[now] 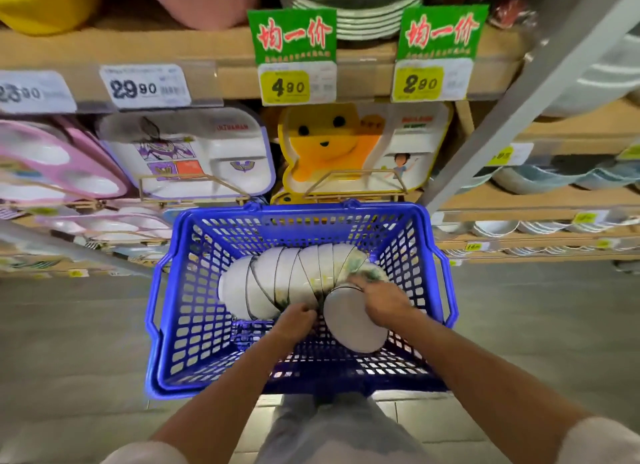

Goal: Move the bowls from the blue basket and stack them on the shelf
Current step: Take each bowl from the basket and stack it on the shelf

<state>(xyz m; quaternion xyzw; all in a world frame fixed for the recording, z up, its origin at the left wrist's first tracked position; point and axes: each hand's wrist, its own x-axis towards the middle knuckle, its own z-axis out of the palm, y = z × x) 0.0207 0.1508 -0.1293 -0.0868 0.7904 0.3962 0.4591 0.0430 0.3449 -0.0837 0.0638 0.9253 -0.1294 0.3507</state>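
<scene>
A blue plastic basket [180, 311] stands on the floor in front of the shelves. Inside it a nested row of several white bowls [277, 280] lies on its side, curving from the left toward the right. My left hand [294, 320] is closed on the near rim of that row. My right hand [381, 304] grips a separate white bowl [349, 325] that lies tilted at the row's right end, its outside facing me. Both forearms reach down into the basket.
Wooden shelves [540, 204] hold rows of bowls at the right, children's divided plates [194, 152] straight ahead, and stacked plates [360, 10] above. Price tags hang on the shelf edges. A grey metal upright [512, 96] slants at the right. Grey floor surrounds the basket.
</scene>
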